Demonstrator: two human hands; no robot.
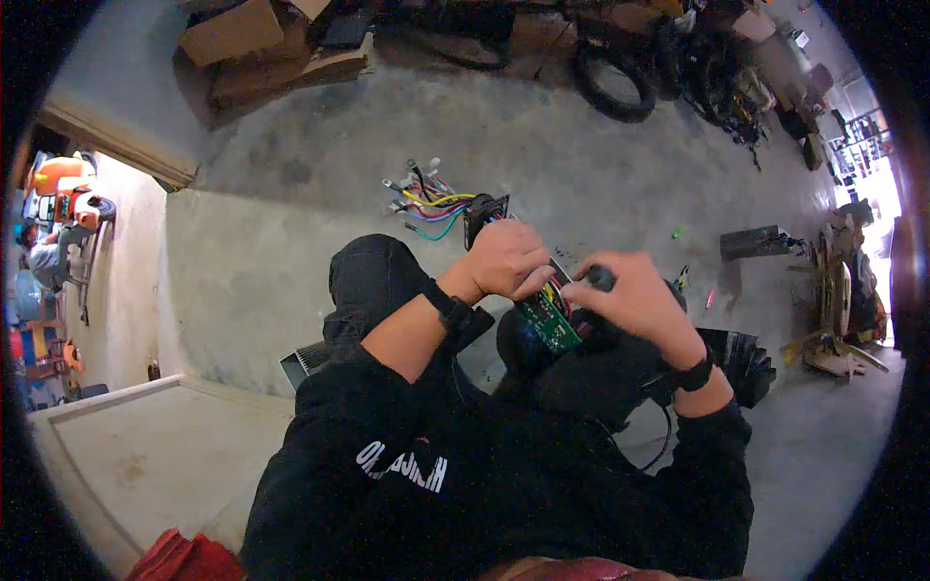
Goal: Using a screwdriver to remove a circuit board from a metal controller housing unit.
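My left hand [509, 259] is closed around a wired electronic assembly held over my lap. A green circuit board [554, 327] shows below that hand, tilted toward me. From the assembly's far end, a bundle of coloured wires [436, 205] runs through a black end plate [486, 215] out over the floor. My right hand [635, 298] is closed beside the board, thumb and fingers near its edge. A dark rounded piece [601, 278], possibly a tool handle, sits in its fingers; its kind is unclear. Fingers and board partly hide the contact between them.
A finned metal casing [305, 362] lies beside my left leg. On the floor to the right are a grey metal box [751, 242], a green scrap [677, 232] and a thin pink item [710, 298]. Cardboard boxes [232, 34] and a tyre [615, 82] line the far side.
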